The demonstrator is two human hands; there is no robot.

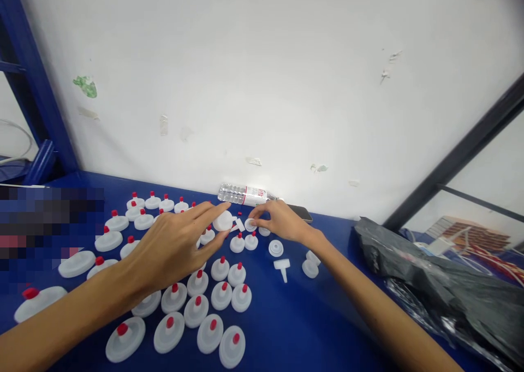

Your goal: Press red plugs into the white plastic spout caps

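Cap (223, 220), probably light, stiff and best rim-held, sits pinched in the left hand (180, 241); the right hand (280, 219) pinches a disc (248, 226).

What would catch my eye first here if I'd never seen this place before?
Probably the crowd of white discs with red tips, spread over the blue table, mostly in the picture's left half. Near the middle, the left hand holds a round white piece and the right hand touches a small white disc. Behind them, a clear bottle lies near the white wall.
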